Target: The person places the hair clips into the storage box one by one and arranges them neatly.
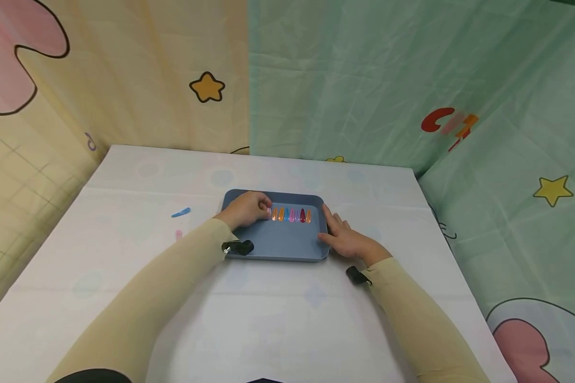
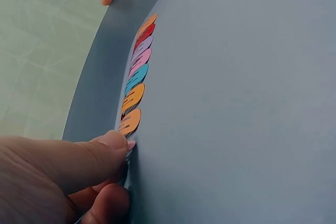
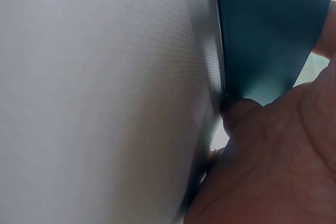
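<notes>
A blue-grey rectangular tray (image 1: 278,246) lies on the table, and a row of colourful snap hair clips (image 1: 292,215) runs along its far side. At the row's left end my left hand (image 1: 245,209) pinches a pink hair clip (image 2: 130,144) between thumb and fingers. Most of that clip is hidden by the fingertips; its pink tip shows beside an orange clip (image 2: 130,122) in the left wrist view. My right hand (image 1: 350,240) rests against the tray's right edge with its fingers extended and the thumb at the rim.
Left of the tray, a blue hair clip (image 1: 181,212) lies on the white tablecloth (image 1: 268,319). Near it is a small pink shape (image 1: 179,234), partly beside my left sleeve. Printed curtains (image 1: 335,80) stand behind the table and at its sides.
</notes>
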Demonstrator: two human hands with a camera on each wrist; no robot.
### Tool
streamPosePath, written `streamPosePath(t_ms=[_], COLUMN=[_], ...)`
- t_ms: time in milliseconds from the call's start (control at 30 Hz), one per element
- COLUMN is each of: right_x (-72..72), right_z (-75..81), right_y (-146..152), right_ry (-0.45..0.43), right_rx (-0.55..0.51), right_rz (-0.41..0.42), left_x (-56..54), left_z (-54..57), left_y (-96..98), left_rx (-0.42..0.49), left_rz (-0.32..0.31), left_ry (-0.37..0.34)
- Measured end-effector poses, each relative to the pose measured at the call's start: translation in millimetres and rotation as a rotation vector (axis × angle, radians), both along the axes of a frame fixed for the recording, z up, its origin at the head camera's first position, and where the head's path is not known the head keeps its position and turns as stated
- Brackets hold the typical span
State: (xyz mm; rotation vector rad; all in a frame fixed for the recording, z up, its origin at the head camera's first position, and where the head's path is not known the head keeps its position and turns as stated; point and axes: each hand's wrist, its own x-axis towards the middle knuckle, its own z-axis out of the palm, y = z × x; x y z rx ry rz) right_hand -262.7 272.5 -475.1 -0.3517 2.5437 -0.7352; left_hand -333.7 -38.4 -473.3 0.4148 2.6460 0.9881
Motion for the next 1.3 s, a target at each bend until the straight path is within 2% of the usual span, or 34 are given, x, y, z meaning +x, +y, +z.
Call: streamPosePath(t_ms=[667, 867, 1300], right_x=[1.6, 2.1, 1.7], right_z=[0.0, 1.1, -0.1], right_y=[0.2, -0.1, 0.5], right_ry=[0.005, 0.006, 0.011], right_rx=[-0.019, -0.014, -0.022], right_rz=[0.004, 0.002, 0.011], left_x=[-0.8, -1.0, 0.1], left_z=[-2.9, -3.6, -5.1], left_y=[1.2, 1.3, 1.4], left_rx=[-0.055, -0.046, -0.007], left_rz=[-0.029, -0.046, -0.021], left_ry=[0.023, 0.023, -0.011])
